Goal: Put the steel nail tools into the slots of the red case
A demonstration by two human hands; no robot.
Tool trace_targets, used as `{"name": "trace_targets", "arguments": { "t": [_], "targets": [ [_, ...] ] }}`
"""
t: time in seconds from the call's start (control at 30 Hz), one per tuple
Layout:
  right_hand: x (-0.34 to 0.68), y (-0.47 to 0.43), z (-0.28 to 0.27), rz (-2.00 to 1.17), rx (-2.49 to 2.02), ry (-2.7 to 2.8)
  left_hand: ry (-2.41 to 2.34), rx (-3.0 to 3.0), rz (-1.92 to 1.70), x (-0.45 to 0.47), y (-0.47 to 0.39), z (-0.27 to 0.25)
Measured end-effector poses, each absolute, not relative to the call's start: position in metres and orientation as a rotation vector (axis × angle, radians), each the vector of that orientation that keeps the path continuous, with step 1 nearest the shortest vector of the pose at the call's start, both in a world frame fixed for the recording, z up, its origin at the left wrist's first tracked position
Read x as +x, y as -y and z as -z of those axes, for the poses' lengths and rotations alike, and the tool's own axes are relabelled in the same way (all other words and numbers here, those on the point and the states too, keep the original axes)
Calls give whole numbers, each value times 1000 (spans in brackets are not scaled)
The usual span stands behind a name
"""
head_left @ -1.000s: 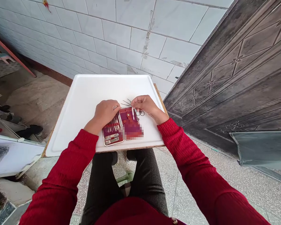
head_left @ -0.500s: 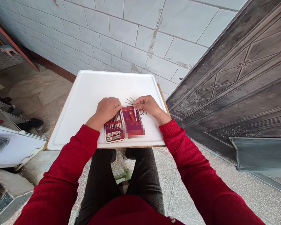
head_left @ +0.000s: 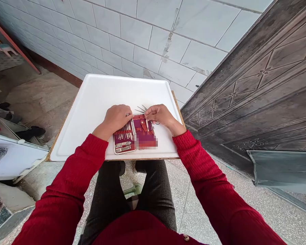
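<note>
A manicure case with a purple-red lining lies unfolded on a white tabletop. Its left half carries several slim metal tools under a red strap and nail clippers below them. A brown-red snap strap sits on the other half. My left hand grips the case's top edge near the fold, fingers curled. With fingertips pinched, my right hand holds the upper end of a slim pale tool against the right half. Thin dark metal points and a ring-shaped handle show around that hand.
A grey tiled wall rises behind the table. To the right stands a dark patterned metal door. A white shelf unit with items is at left. My legs are under the table's near edge.
Both hands stay almost in place. The slim pale tool sits slightly lower and at a slightly different tilt under my right fingertips. The view has shifted a little.
</note>
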State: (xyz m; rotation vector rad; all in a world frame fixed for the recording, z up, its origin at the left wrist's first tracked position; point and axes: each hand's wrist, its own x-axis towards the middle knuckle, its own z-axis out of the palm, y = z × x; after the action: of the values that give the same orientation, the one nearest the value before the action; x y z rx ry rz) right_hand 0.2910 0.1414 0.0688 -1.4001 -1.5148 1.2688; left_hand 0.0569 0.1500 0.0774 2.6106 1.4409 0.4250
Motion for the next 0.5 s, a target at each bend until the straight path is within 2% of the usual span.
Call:
{"name": "trace_targets", "arguments": {
  "t": [0.5],
  "targets": [
    [290,-139,-68,-1062,-1479,1678,-1436,2599,-431,58,-150,-76]
  ]
}}
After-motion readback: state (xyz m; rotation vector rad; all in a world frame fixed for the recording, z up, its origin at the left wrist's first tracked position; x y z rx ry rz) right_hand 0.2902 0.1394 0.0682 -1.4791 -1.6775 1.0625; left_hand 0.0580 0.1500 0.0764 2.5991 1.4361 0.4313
